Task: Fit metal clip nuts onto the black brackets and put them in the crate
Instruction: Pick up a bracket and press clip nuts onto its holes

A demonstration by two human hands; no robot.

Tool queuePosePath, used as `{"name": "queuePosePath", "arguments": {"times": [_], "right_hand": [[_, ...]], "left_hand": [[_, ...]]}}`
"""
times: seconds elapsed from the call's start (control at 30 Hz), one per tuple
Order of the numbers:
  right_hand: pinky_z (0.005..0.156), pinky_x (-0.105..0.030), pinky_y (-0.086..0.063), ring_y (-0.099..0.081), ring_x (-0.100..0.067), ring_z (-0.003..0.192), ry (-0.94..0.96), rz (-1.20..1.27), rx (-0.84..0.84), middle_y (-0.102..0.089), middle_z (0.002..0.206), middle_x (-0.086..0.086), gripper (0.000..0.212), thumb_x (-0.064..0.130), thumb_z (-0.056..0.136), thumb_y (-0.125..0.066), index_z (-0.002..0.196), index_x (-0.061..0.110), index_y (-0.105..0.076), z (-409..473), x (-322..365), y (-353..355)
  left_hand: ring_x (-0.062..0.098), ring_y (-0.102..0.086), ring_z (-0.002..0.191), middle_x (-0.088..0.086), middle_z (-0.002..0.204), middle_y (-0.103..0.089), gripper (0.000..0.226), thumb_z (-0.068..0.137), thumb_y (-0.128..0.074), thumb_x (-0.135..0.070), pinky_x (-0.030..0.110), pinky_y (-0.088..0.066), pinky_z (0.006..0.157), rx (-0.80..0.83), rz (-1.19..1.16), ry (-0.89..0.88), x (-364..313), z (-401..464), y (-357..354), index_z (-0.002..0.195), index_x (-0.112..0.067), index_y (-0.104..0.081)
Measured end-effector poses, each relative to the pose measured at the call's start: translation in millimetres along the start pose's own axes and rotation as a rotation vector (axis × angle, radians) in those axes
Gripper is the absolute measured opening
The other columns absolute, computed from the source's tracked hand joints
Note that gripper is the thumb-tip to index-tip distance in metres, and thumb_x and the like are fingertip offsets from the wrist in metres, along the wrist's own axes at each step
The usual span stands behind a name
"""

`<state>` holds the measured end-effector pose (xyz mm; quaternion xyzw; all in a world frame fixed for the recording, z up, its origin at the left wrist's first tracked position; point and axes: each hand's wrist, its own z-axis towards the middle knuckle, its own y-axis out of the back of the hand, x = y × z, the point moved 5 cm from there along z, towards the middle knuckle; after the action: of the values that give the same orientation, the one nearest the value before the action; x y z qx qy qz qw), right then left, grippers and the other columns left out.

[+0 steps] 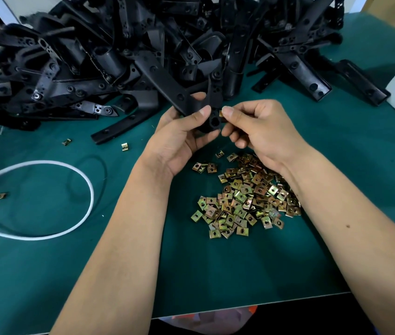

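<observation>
We are gripping the bracket [193, 102] in our left hand [179, 139] to steady it while our right hand [257, 131] is pinching a nut [221, 113] against its edge

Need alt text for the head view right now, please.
The left hand holds a black bracket while the right hand pinches a clip nut against its end, above a clip nut pile on the green table.

The light is even and rather dim, coming from above. Soft shadows lie on the green table [46, 274] under both forearms. Beyond the hands, the black pile [119, 56] loses detail. The edges bend from the wide lens, and the far-left corner is blurred.
</observation>
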<state>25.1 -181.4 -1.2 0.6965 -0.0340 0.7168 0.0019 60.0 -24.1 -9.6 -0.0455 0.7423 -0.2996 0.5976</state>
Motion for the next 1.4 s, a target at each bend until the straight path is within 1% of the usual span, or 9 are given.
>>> {"name": "queuePosePath", "arguments": {"times": [0.2, 0.37, 0.5, 0.63, 0.8, 0.9, 1.03, 1.2, 1.4], "right_hand": [[0.041, -0.016, -0.032, -0.048, -0.009, 0.049, -0.039, 0.028, 0.016, -0.061, 0.059, -0.003, 0.023, 0.016, 0.099, -0.067, 0.078, 0.008, -0.067, -1, -3, -1], [0.042, -0.018, -0.024, -0.037, -0.008, 0.045, -0.08, 0.088, 0.049, -0.056, 0.057, -0.002, 0.022, 0.019, 0.097, -0.07, 0.078, 0.009, -0.066, 0, -4, 4], [0.042, -0.017, -0.031, -0.044, -0.008, 0.049, -0.095, 0.076, -0.053, -0.059, 0.059, -0.003, 0.02, 0.021, 0.094, -0.075, 0.081, 0.006, -0.07, 3, -9, 3], [0.045, -0.017, -0.038, -0.051, -0.009, 0.059, -0.063, 0.055, -0.092, -0.065, 0.067, -0.002, 0.016, 0.02, 0.095, -0.074, 0.084, 0.009, -0.078, 3, -8, 8], [0.047, -0.02, -0.038, -0.052, -0.011, 0.062, 0.076, -0.011, -0.081, -0.064, 0.072, -0.003, 0.017, 0.018, 0.099, -0.069, 0.088, 0.011, -0.079, 1, 0, 0], [0.05, -0.023, -0.041, -0.055, -0.012, 0.06, 0.164, -0.234, -0.115, -0.066, 0.069, 0.002, 0.019, 0.025, 0.097, -0.07, 0.083, 0.016, -0.078, 1, 6, 5], [0.072, -0.023, -0.046, -0.065, -0.004, 0.077, 0.3, -0.857, 0.131, -0.073, 0.083, 0.011, 0.01, 0.032, 0.086, -0.082, 0.088, 0.023, -0.081, -2, 13, 1], [0.081, -0.031, -0.05, -0.062, -0.008, 0.088, 0.235, -0.986, 0.312, -0.069, 0.093, 0.011, 0.015, 0.032, 0.08, -0.088, 0.092, 0.029, -0.079, -4, 7, -8], [0.077, -0.031, -0.047, -0.057, -0.004, 0.08, 0.27, -1.047, 0.245, -0.065, 0.091, 0.009, 0.006, 0.028, 0.09, -0.078, 0.089, 0.023, -0.076, -3, 3, -11]], "left_hand": [[0.021, -0.074, 0.086, 0.008, 0.107, -0.073, 0.029, 0.094, -0.066, -0.002, 0.028, -0.061, 0.066, 0.019, 0.041, 0.032, 4, -1, -6, 0.121, -0.013, -0.063], [0.02, -0.074, 0.088, 0.007, 0.107, -0.073, 0.033, 0.095, -0.065, 0.001, 0.03, -0.061, 0.068, 0.042, 0.072, 0.012, 3, 0, -10, 0.124, -0.014, -0.059], [0.023, -0.071, 0.096, 0.011, 0.114, -0.069, 0.035, 0.094, -0.066, 0.002, 0.035, -0.061, 0.072, -0.016, 0.164, -0.097, 2, 1, -10, 0.124, -0.013, -0.056], [0.026, -0.07, 0.103, 0.017, 0.123, -0.068, 0.031, 0.096, -0.065, 0.001, 0.034, -0.061, 0.073, -0.071, 0.106, -0.11, 1, 2, -3, 0.122, -0.014, -0.056], [0.025, -0.069, 0.101, 0.011, 0.115, -0.068, 0.034, 0.095, -0.066, 0.001, 0.035, -0.061, 0.075, -0.042, 0.16, -0.117, 2, 2, -1, 0.125, -0.012, -0.056], [0.024, -0.069, 0.1, 0.011, 0.112, -0.069, 0.031, 0.094, -0.067, 0.0, 0.033, -0.06, 0.071, -0.117, 0.06, -0.113, 0, 4, 3, 0.12, -0.013, -0.059], [0.02, -0.068, 0.093, 0.003, 0.098, -0.07, 0.013, 0.094, -0.069, -0.01, 0.03, -0.058, 0.068, -0.207, -0.103, -0.096, -2, 8, 15, 0.104, -0.017, -0.064], [0.02, -0.07, 0.085, 0.007, 0.093, -0.071, 0.012, 0.09, -0.075, -0.008, 0.037, -0.06, 0.078, -0.261, -0.271, -0.085, -1, 9, 20, 0.096, -0.008, -0.065], [0.019, -0.074, 0.074, 0.003, 0.08, -0.073, 0.022, 0.087, -0.073, 0.001, 0.034, -0.06, 0.072, -0.272, -0.248, -0.064, 0, 8, 20, 0.095, -0.013, -0.058]]}}
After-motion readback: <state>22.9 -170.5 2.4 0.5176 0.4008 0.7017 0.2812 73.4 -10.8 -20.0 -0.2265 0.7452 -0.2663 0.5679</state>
